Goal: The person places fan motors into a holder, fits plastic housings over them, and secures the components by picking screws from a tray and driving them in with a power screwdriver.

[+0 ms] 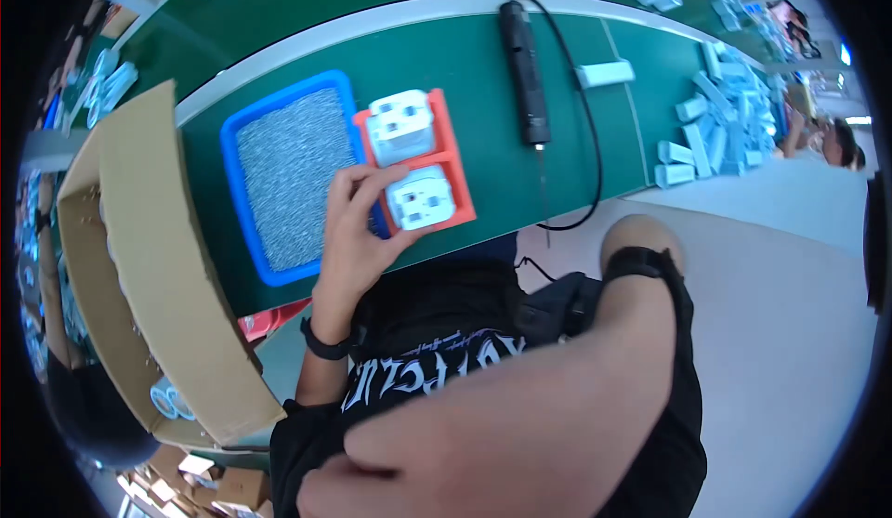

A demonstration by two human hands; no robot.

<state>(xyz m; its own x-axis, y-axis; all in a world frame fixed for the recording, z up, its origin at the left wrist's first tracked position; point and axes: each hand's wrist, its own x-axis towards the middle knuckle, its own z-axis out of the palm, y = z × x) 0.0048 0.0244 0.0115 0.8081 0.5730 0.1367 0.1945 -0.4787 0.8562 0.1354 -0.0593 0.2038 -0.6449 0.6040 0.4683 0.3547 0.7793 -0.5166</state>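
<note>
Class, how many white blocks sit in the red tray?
2: the far white block and the near white block sit in separate compartments of the red tray; the left hand touches the near one. Any underneath would be hidden.

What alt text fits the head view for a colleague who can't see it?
The left hand holds the nearer white part in a red tray, with another white part beyond it, while the right hand, blurred, looms close to the camera. On the green bench, a blue tray of small grey pieces lies left and a black corded screwdriver right.
</note>
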